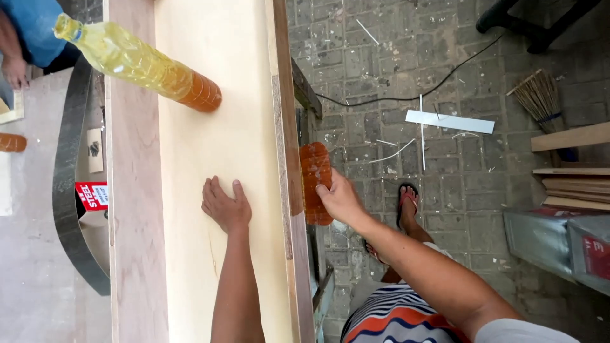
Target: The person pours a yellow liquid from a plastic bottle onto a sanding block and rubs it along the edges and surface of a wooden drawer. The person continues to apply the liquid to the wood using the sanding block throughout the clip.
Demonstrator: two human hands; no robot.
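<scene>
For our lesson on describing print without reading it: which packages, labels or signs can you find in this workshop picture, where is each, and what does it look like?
Small box: far left, beside the dark curved strip; red panel with white lettering, pale sides.
Pale card: just above that box; upright rectangle, cream with a small dark picture.
Red label: far right, on the grey metal case; only partly in view.
No screens.

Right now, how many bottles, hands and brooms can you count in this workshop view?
Bottles: 2, a yellow-liquid bottle lying on the plywood board, and an orange bottle gripped at the board's edge
Hands of the wearer: 2, left hand flat on the board, right hand on the orange bottle
Brooms: 1, straw broom
Total: 5
</scene>
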